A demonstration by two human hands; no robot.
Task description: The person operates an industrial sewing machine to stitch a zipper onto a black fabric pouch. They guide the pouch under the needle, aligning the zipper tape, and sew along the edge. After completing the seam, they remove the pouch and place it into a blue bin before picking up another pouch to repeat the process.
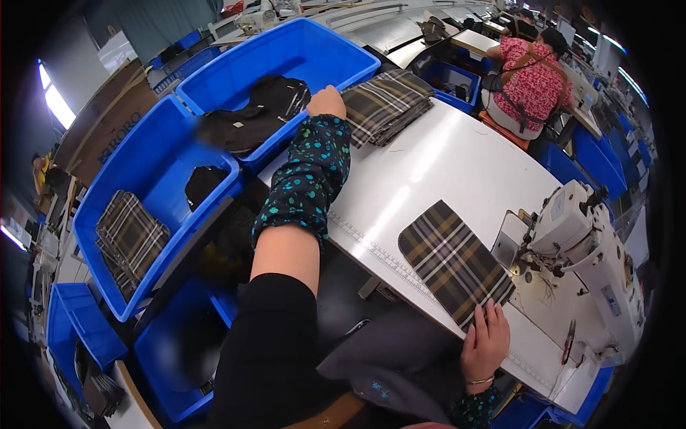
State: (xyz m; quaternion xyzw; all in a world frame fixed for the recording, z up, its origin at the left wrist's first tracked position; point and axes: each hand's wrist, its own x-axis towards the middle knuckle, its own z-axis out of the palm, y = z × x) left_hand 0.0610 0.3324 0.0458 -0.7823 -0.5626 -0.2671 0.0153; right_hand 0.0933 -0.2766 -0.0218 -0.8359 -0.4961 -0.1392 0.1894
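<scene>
My left hand (326, 102) reaches far forward to the corner of a stack of plaid fabric pieces (389, 104), by the rim of a blue bin. Its fingers are curled closed, and what they hold, if anything, is hidden. My right hand (488, 343) lies with fingers stretched out on the near edge of a single plaid fabric piece (454, 257), rounded at its far corners. That piece rests flat on the white table (464, 157), beside the sewing machine (589, 250).
Dark garments (261, 114) lie in the far blue bin (286, 43). The nearer blue bin (107, 250) holds folded plaid pieces (132, 236). Red-handled thread snips (569, 342) lie near the machine. A person in a red patterned top (529, 79) sits beyond the table.
</scene>
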